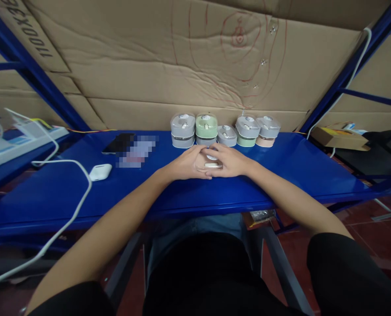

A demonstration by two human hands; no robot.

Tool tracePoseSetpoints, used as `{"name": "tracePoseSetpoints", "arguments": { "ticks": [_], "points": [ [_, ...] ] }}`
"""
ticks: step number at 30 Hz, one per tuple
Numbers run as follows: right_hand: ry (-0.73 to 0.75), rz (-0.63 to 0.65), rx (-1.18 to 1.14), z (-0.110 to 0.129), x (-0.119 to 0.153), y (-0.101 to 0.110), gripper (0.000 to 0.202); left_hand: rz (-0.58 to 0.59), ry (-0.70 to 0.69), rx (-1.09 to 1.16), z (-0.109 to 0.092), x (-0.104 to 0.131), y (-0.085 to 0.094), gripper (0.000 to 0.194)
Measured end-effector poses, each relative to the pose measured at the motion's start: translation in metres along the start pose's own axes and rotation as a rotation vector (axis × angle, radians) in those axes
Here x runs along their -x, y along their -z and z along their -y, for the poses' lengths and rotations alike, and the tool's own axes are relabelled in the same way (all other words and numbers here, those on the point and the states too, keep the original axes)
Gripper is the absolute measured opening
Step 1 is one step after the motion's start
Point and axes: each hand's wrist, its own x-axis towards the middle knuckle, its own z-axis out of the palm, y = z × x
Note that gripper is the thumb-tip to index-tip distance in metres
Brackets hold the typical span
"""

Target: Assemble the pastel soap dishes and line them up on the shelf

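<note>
A small container with a clear lid (211,165) lies between my two hands near the middle of the blue table (195,197). My left hand (187,164) wraps its left side, and my right hand (233,161) wraps its right side, fingers over the top. The fingertips of both hands meet around it, and its lower part is hidden. Just behind my hands stand similar lidded containers: grey ones (182,127) and a green one (206,126) in stacks, a single grey one (227,135), and more stacks (248,127) to the right.
On the left of the table lie a dark phone (119,143), a blurred-out item (136,151) and a white earphone case (101,172). A white cable (80,202) crosses the left side. Cardboard (149,66) stands behind; an open carton (340,137) sits at the right.
</note>
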Motion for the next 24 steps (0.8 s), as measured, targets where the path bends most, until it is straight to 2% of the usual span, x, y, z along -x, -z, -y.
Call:
{"name": "tracePoseSetpoints", "arguments": {
  "ticks": [3,5,7,9,11,14,16,18,22,24],
  "points": [
    [0.008,-0.145,-0.109,-0.001,-0.002,-0.005,0.069,0.041,-0.036,-0.020,-0.001,0.002,0.011,0.107],
    [-0.089,-0.276,-0.089,-0.006,-0.002,-0.005,0.061,0.084,0.010,-0.131,-0.001,0.005,0.022,0.105],
    [-0.229,-0.341,0.021,-0.015,-0.002,-0.002,0.056,0.116,0.079,-0.268,-0.002,0.008,0.032,0.106],
    [-0.345,-0.309,0.158,-0.026,-0.002,0.000,0.055,0.098,0.136,-0.371,-0.005,0.011,0.038,0.110],
    [-0.428,-0.204,0.268,-0.037,-0.002,-0.001,0.065,0.046,0.147,-0.416,-0.010,0.012,0.039,0.107],
    [-0.503,-0.028,0.347,-0.045,-0.003,-0.005,0.081,-0.030,0.057,-0.421,-0.018,0.011,0.032,0.081],
    [-0.516,0.024,0.370,-0.042,-0.004,-0.004,0.084,-0.047,-0.016,-0.431,-0.020,0.010,0.026,0.066],
    [-0.520,0.003,0.392,-0.035,-0.006,0.001,0.079,-0.054,-0.034,-0.461,-0.020,0.009,0.023,0.057],
    [-0.559,-0.136,0.423,-0.012,-0.008,0.016,0.057,-0.099,0.051,-0.594,-0.019,0.011,0.024,0.050],
    [-0.601,-0.195,0.430,0.000,-0.008,0.021,0.058,-0.135,0.051,-0.632,-0.019,0.012,0.026,0.050]
  ]
}}
